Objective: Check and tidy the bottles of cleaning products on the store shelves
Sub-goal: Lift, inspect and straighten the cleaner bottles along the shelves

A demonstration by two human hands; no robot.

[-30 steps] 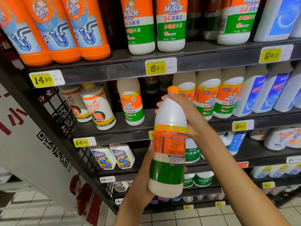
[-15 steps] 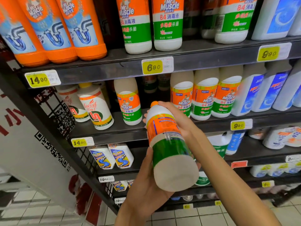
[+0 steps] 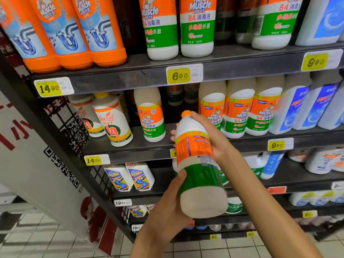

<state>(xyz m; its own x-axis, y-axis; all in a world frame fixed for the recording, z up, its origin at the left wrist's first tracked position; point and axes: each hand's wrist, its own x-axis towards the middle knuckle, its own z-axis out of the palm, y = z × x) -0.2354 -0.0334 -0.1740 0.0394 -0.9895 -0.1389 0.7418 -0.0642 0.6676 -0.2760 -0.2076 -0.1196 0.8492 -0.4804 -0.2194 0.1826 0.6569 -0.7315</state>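
A white Mr Muscle bottle (image 3: 197,164) with an orange cap and an orange and green label is held in front of the shelves, tilted with its base toward me and its back label facing me. My left hand (image 3: 170,205) grips its lower part from the left and below. My right hand (image 3: 210,135) wraps its shoulder and neck from the right. Behind it, the second shelf (image 3: 130,148) has a gap between a single Mr Muscle bottle (image 3: 151,116) and a row of three alike (image 3: 240,110).
Orange drain-cleaner bottles (image 3: 65,32) and more Mr Muscle bottles (image 3: 197,27) fill the top shelf. White and blue bottles (image 3: 307,107) stand at right. Two Farcent bottles (image 3: 111,120) stand left. Lower shelves hold small drain-cleaner bottles (image 3: 128,177). Tiled floor (image 3: 37,237) lies below.
The bottle stood upright a second ago, then tipped with its base toward me. Now it is raised slightly and less tilted, still in both hands.
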